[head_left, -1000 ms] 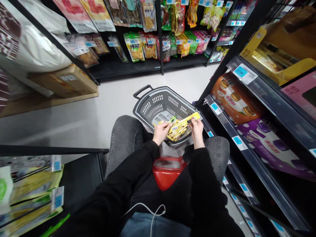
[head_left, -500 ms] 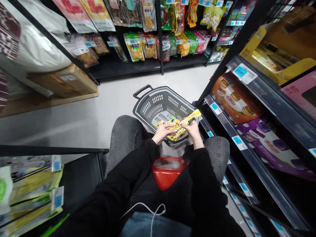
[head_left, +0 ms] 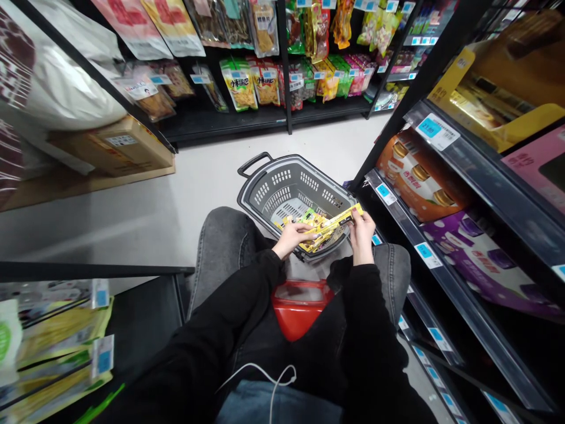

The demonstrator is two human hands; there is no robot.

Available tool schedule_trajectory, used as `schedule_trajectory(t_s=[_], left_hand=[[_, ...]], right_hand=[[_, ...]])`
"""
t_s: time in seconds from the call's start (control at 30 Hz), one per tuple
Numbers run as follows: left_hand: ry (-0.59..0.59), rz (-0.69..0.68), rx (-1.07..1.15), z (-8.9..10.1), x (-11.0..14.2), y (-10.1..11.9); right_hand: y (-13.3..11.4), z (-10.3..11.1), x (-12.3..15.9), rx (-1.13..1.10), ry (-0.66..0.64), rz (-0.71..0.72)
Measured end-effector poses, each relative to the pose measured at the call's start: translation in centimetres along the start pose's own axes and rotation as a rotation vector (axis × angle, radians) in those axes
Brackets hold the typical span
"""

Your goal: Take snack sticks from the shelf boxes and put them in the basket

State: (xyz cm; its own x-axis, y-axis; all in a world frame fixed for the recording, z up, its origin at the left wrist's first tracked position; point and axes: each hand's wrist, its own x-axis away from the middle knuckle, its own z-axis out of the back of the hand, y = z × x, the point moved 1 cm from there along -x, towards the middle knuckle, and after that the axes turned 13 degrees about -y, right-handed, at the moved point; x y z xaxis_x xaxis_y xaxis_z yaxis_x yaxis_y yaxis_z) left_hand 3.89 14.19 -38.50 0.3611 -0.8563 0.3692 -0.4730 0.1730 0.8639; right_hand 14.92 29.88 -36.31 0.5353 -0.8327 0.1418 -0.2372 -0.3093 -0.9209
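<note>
Over an open shopping basket on a shop floor, two bare hands hold a long yellow packet.

The long yellow packet (head_left: 339,224), narrow and flat, is tilted above the near right part of the gray basket (head_left: 289,158), its upper end toward the right. The right hand (head_left: 362,235) pinches that upper end between thumb and fingers. The left hand (head_left: 292,237) has its fingers nearly straight and close together, narrowed on the lower end. More yellow packets (head_left: 321,240) lie in a loose heap beneath, inside the basket, with a bit of green packaging (head_left: 312,214) among them; their printing is too small to read.

The basket has slotted walls, and its black handle (head_left: 259,160) sticks out at the far left. It stands on the pale floor (head_left: 207,171) just beyond the person's bent knees, which are in dark gray jeans (head_left: 225,241). Between the legs is a red plastic object (head_left: 300,315), and a white cord (head_left: 276,380) lies looped nearer the body.

Farther out, black shelves across the aisle hold bright snack bags (head_left: 239,87). On the right, shelves with price labels carry an orange package (head_left: 419,176) and a purple package (head_left: 489,259). On the left, a white sack (head_left: 70,82) rests on a cardboard box (head_left: 121,147).
</note>
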Motion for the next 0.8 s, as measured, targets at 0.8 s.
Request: schedule_trajectory(t_s=[0.8], left_hand=[[-0.057, 0.143, -0.757, 0.8, 0.2, -0.6]], right_hand=[[0.1, 1.7, -0.6, 0.385, -0.123, -0.080]])
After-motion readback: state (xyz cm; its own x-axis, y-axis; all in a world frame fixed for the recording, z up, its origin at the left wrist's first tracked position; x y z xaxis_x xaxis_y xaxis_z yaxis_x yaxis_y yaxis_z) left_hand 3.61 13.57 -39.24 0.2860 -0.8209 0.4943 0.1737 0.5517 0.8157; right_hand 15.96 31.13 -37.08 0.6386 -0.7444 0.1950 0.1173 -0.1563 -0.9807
